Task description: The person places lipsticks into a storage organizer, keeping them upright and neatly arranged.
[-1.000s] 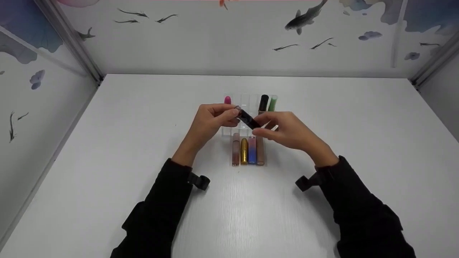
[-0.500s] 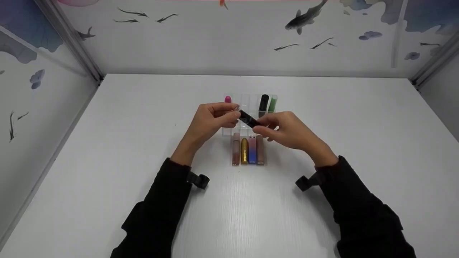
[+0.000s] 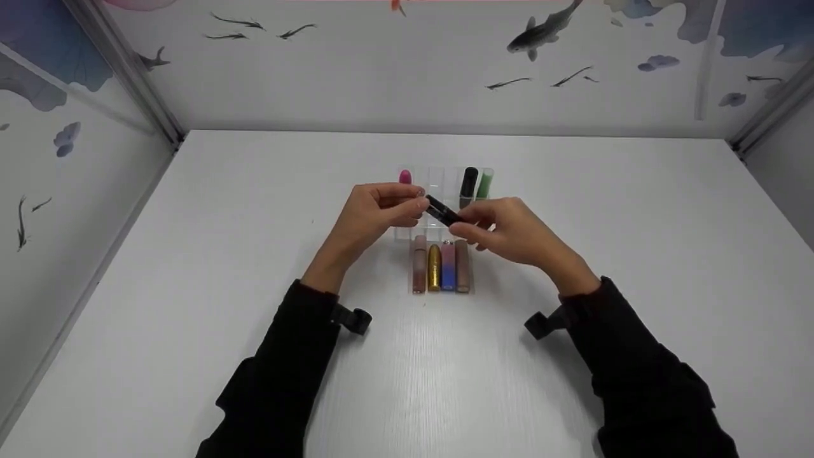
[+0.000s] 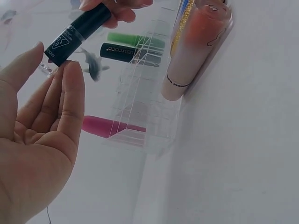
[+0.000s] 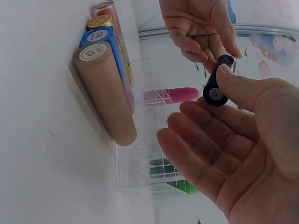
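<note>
In the head view my right hand [image 3: 502, 229] pinches the lower end of a black lipstick tube [image 3: 443, 212] between thumb and fingers. The tube tilts up toward my left hand [image 3: 375, 207], whose thumb and fingertips pinch a small clear cap [image 4: 46, 69] right at the tube's upper end. White lettering marks the tube's side in the left wrist view, and a round label [image 5: 215, 94] shows on its base in the right wrist view. Both hands are above a clear compartment organiser [image 3: 435, 181], hiding part of it.
A pink tube [image 3: 405, 176], a black tube [image 3: 469, 183] and a green tube [image 3: 485, 183] stand in the organiser's back. Its front row bears a pinkish tube [image 3: 419, 264], a gold tube [image 3: 434, 268], a blue-pink tube [image 3: 448, 267] and a brown tube [image 3: 462, 267].
The black tube has shifted slightly right and down from the left fingertips, and a small gap shows between it and the clear cap. The hands otherwise stay nearly in place.
</note>
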A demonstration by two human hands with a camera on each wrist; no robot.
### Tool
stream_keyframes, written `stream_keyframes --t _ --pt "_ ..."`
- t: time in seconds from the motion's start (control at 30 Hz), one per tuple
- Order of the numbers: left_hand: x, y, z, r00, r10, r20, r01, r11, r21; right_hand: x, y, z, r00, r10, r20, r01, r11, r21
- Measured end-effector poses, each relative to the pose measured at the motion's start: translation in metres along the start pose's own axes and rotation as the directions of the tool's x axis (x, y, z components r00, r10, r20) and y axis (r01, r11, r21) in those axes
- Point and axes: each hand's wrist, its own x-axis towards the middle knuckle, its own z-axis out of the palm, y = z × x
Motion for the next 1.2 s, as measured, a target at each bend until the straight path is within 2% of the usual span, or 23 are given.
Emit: stream_keyframes --t 0.47,0.8,1.2 --pt "0.001 -0.001 0.003 1.0 0.018 0.004 -0.018 0.999 0.027 0.001 -0.004 0.005 0.997 -0.053 0.053 0.055 0.998 -0.036" --pt "0.001 -0.001 0.007 0.999 0.044 -0.008 -0.043 0.995 0.093 0.001 -0.009 0.012 0.995 -0.054 0.08 0.058 0.997 -0.048" --pt "0.002 0.0 0.013 0.999 0.033 0.0 -0.032 0.986 0.166 0.002 -0.011 0.02 0.992 -0.067 0.103 0.071 0.997 -0.039"
